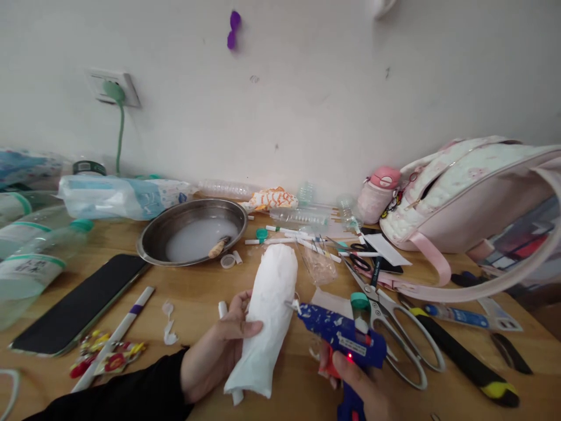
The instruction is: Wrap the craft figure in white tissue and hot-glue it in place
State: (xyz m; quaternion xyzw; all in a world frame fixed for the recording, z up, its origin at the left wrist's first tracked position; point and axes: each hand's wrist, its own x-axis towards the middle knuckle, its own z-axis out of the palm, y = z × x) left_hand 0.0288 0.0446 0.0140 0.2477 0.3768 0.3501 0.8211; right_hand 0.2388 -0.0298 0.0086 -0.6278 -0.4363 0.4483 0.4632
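A white, fish-shaped form (274, 292) with a flared lower end stands tilted near the middle front. My left hand (228, 336) grips it from the left, thumb across its front. A white stick shows behind that hand and below the form. My right hand (350, 374) is wrapped round the handle of a blue glue gun (337, 333) with a small red light lit. The gun's nozzle points left and is at the right side of the white form; whether it touches cannot be told.
A metal basin (193, 231) of cloudy liquid stands behind, left. Scissors (394, 327) and a yellow-black cutter (468, 356) lie at right, beside a backpack (477, 193). A phone (83, 304) and plastic bottles (39, 251) are at left. An orange-patterned fish (274, 199) lies by the wall.
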